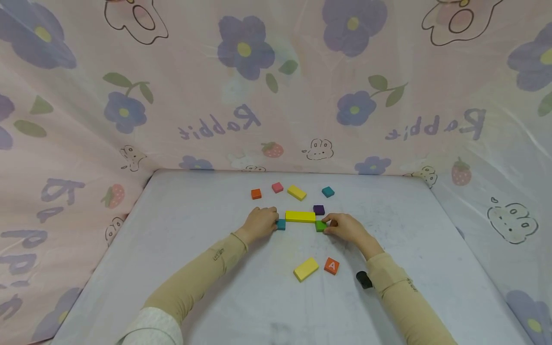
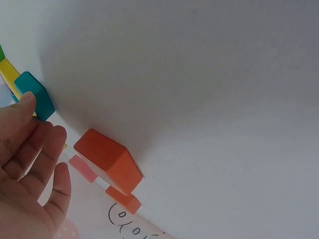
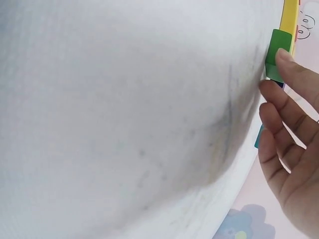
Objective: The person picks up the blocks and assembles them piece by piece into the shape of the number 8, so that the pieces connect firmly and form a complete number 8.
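Note:
My left hand holds a teal block at the left end of a long yellow block. In the left wrist view the thumb lies on the teal block, fingers beside it. A thick orange block stands close to those fingertips; the hand hides it in the head view. At the yellow block's right end, my right hand pinches a green block between thumb and index finger. The right wrist view shows the thumb on the green block, other fingers loosely bent.
Behind the long yellow block sit a purple block, an orange block, a pink block, a yellow block and a teal block. Nearer lie another yellow block, an orange letter-A block and a black object.

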